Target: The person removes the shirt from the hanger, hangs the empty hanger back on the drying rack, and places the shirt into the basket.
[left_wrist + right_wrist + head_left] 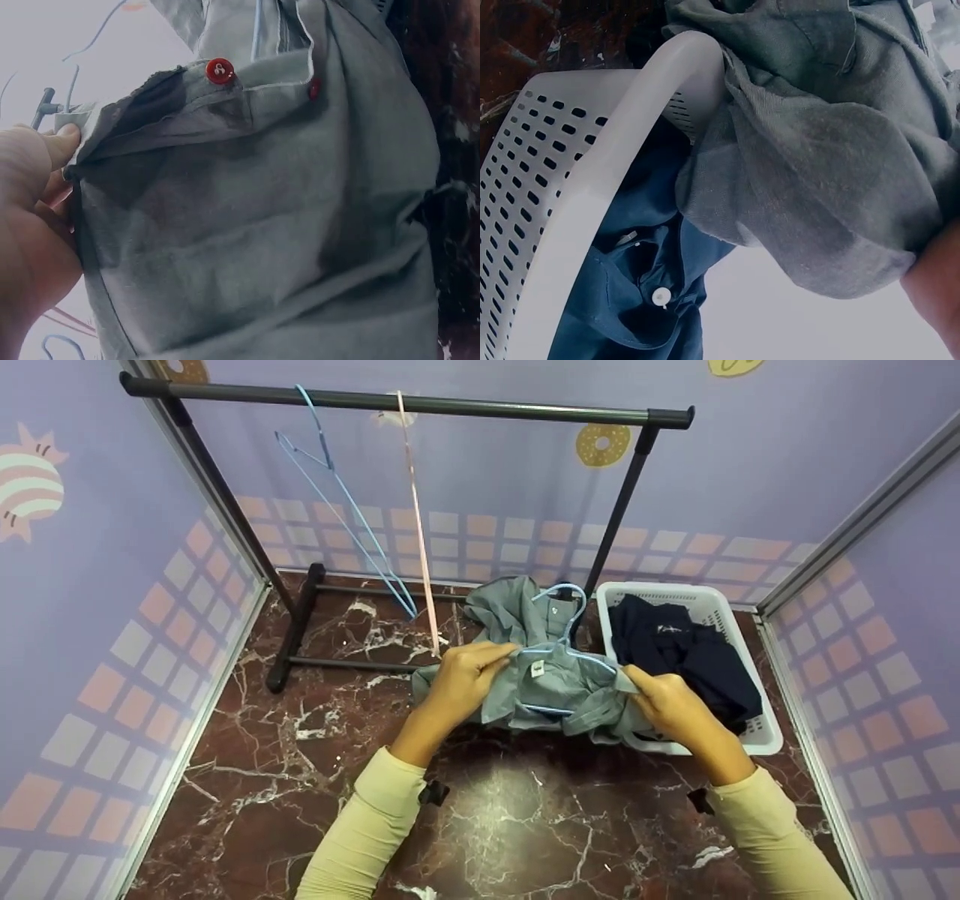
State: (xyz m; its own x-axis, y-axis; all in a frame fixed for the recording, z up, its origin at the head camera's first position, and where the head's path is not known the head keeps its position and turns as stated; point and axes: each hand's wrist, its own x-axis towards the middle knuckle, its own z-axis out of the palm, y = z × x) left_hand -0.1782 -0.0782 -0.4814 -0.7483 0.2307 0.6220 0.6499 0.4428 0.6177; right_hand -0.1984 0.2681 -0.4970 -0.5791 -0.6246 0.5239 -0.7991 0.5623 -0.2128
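Note:
A grey-green shirt [551,686] with a white neck label is held up in front of me in the head view. Inside its collar sits a light blue hanger [583,604], its hook pointing up and its shoulders partly under the cloth. My left hand [466,671] pinches the shirt's left side between thumb and fingers. On the other side my right hand [670,701] pinches the right shoulder cloth. The left wrist view shows a red button [220,71] on the shirt. Grey cloth [825,180] hides most of my right hand in its wrist view.
A black clothes rack [480,403] stands behind, with a blue hanger [360,514] and a pink hanger [417,510] on its bar. To the right, a white plastic basket [739,652] holds dark navy clothing [686,649]. Walls close in on both sides of the marble-patterned floor [510,825].

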